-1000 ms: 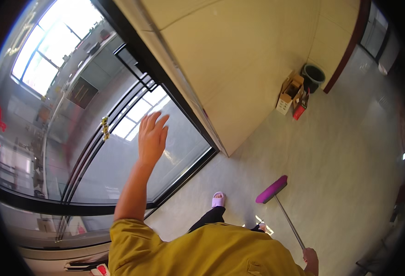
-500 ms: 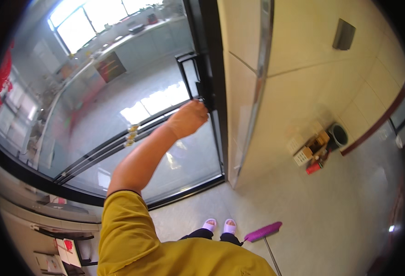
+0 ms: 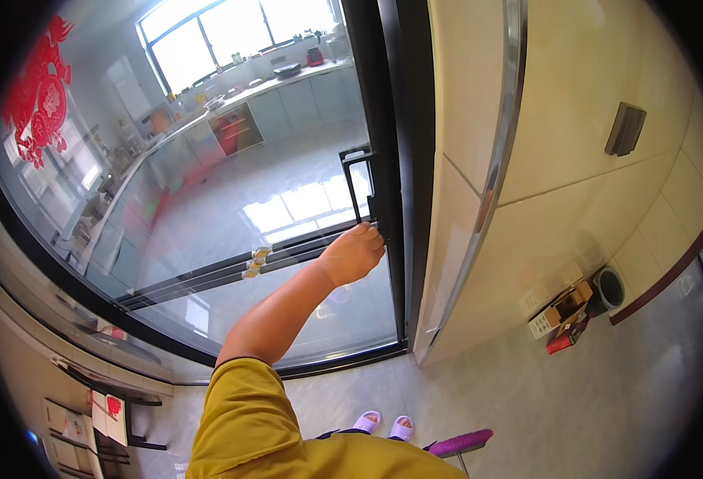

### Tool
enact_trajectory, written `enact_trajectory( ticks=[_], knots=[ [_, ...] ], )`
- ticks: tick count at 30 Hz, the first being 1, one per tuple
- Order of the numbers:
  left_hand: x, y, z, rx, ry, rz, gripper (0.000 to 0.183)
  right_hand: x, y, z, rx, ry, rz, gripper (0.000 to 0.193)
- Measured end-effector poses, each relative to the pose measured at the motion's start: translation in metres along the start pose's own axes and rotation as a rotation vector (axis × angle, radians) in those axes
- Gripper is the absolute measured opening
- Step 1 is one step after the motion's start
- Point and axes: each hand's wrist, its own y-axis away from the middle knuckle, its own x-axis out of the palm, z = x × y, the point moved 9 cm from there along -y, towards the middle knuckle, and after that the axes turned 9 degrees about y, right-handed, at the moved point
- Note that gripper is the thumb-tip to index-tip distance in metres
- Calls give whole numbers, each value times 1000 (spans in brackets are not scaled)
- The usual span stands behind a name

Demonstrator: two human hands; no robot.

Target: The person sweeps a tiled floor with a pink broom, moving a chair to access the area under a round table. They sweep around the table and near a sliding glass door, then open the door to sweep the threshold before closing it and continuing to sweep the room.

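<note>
My left hand (image 3: 353,254) reaches out to the black frame of a glass door (image 3: 395,191), just under the lower end of the black door handle (image 3: 355,188). Its fingers are closed and bent; whatever they grip or press, if anything, is hidden. Glass panes and dark horizontal bars (image 3: 200,278) lie behind my forearm, with a small gold ornament (image 3: 257,261) on them. My right hand does not show. A purple fluffy broom or mop head (image 3: 462,444) on a thin pole rests low beside my feet in lilac slippers (image 3: 403,428).
Through the glass appear a kitchen counter (image 3: 200,120) and a red paper cutout (image 3: 41,100) on the pane. Right of the door stands a tiled wall (image 3: 575,144). Boxes (image 3: 563,307) and a dark bin (image 3: 608,289) sit at its foot. Chairs (image 3: 116,415) are at lower left.
My view has shifted, so the door, handle and boxes appear lower and further right. My left hand stays by the handle's lower end, its fingers still closed.
</note>
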Motion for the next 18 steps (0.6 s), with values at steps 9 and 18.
enact_trajectory(
  ticks=[9,18],
  knots=[
    [0,2,1,-63,-3,-59,3,-43,-13,-9,-21,-30,7,21],
    [17,11,6,-210,-8,-11,5,-75,-29,-28,4,-91,43,22]
  ],
)
